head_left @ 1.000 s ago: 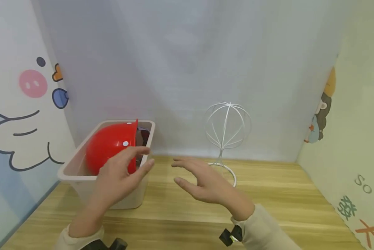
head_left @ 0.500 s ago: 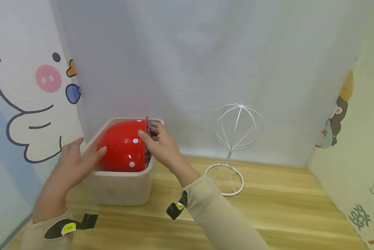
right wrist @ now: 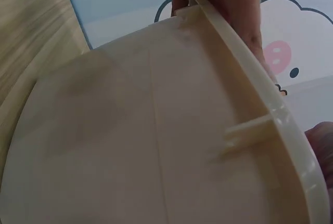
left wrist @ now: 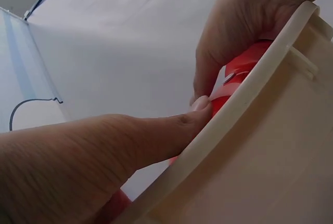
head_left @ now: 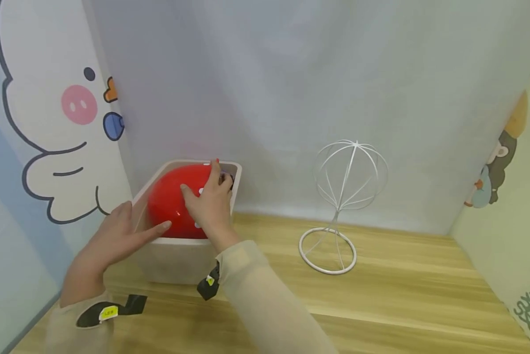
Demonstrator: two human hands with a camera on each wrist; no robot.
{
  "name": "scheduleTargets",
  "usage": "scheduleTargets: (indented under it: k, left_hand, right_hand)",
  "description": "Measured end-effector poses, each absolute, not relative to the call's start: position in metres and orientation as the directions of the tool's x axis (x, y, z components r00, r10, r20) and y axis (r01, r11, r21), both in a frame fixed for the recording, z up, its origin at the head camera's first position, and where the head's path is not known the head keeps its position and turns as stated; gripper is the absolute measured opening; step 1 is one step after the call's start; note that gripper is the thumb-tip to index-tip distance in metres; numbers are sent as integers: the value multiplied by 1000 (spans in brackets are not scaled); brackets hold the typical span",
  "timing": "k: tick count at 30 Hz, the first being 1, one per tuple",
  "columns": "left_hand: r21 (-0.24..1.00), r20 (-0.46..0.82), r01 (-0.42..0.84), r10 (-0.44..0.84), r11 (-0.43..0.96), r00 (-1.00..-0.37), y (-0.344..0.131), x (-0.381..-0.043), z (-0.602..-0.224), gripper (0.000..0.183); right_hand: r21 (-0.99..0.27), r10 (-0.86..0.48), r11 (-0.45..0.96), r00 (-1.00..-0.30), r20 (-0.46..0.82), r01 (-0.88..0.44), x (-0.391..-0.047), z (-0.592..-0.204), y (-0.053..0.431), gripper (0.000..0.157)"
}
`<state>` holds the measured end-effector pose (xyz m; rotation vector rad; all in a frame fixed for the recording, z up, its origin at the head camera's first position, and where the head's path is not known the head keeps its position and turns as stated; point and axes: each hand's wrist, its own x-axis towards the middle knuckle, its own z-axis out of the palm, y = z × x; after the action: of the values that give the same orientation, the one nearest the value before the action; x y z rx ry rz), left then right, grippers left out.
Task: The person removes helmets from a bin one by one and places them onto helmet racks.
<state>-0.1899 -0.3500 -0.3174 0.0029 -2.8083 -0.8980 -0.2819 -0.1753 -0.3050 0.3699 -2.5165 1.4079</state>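
A glossy red helmet with white dots (head_left: 169,199) lies on its side in a pale plastic bin (head_left: 172,260), its opening facing right. My right hand (head_left: 214,204) grips the helmet's brim, thumb on the shell and fingers bent over the edge into the opening. At the bin's left side is my left hand (head_left: 114,241), its thumb stretched out over the near rim toward the helmet. In the left wrist view, that thumb (left wrist: 171,133) touches the red shell beside the bin rim (left wrist: 250,86). The left fingers' tips are hidden behind the bin wall.
A white wire stand (head_left: 338,206) with a round cage top and a ring base stands to the right on the wooden table (head_left: 393,290). Dark items (head_left: 227,178) show inside the bin behind the right fingers. Printed side walls and a grey back curtain (head_left: 282,98) surround the table.
My right hand has moved left from beside the stand onto the helmet's brim. My left hand has shifted from in front of the bin to its left side. The head view has turned slightly.
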Motion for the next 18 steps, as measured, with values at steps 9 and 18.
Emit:
scheduleTargets:
  k: [9, 18]
  left_hand:
    - [567, -5, -77, -90, 820, -996, -354, -187, -315, 125]
    - [562, -81, -120, -90, 819, -993, -355, -182, -312, 134]
  right_hand:
    - [-816, -125, 480, -946, 298, -321, -286, -307, -174, 65]
    - [-779, -150, 511, -930, 336, -364, -286, -308, -174, 52]
